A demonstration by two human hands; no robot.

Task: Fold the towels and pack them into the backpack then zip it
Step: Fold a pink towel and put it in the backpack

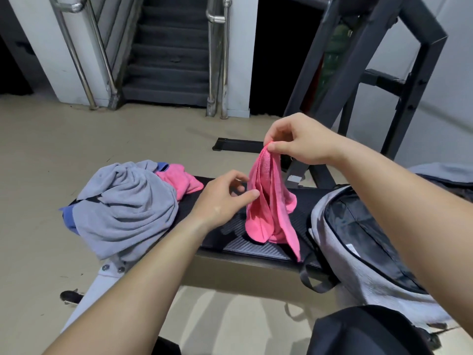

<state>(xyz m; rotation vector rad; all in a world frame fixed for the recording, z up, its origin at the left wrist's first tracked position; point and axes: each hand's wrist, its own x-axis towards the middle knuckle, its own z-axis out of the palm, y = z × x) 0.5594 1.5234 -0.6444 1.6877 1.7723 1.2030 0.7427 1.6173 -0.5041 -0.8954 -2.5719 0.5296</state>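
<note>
A heap of towels sits at the left end of a black bench (256, 249): a crumpled grey towel (125, 208) on top, a blue towel (67, 216) showing under its edge, and a pink cloth (179, 180) tucked behind. The left hand (225, 198) hovers over the bench with its fingers loosely curled and the thumb tip touching the side of a hanging pink towel (268, 206); I cannot tell whether it pinches the cloth. The right hand (299, 142) pinches that towel's top corner between thumb and fingertips, so that its lower end drapes onto the bench. Just beside it on the right lies a grey backpack (330, 226), unzipped, showing its dark lining.
</note>
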